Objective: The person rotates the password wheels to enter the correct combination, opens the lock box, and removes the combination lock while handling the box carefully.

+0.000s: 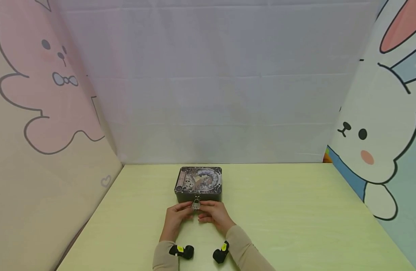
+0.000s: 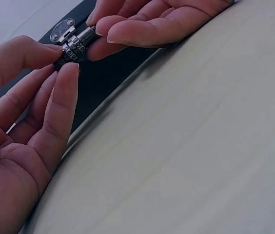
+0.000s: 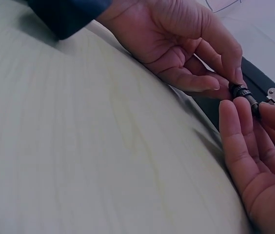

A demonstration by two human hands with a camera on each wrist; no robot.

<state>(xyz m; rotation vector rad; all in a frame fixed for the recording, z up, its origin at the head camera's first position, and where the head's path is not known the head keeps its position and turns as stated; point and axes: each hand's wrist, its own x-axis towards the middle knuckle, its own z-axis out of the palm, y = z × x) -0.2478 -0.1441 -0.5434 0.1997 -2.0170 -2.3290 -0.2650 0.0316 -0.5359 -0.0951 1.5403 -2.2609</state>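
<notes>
A dark tin box [image 1: 198, 181] with an ornate picture on its lid sits closed on the table. From the metal hasp [image 2: 63, 29] on its front hangs a small combination padlock [image 1: 196, 204], its number dials [image 2: 73, 50] showing in the left wrist view. My left hand [image 1: 175, 218] pinches one end of the padlock. The other end is pinched between fingers of my right hand [image 1: 217, 215]. In the right wrist view, my left hand [image 3: 176, 48] and right hand [image 3: 269, 170] partly cover the padlock [image 3: 245, 93].
The pale yellow-green table [image 1: 296, 210] runs back to a white cloth wall [image 1: 208, 82]. Side panels carry cartoon animals, a pink one [image 1: 59, 98] at left and a white rabbit [image 1: 374, 124] at right. Black wrist devices [image 1: 185, 252] sit at both sleeves.
</notes>
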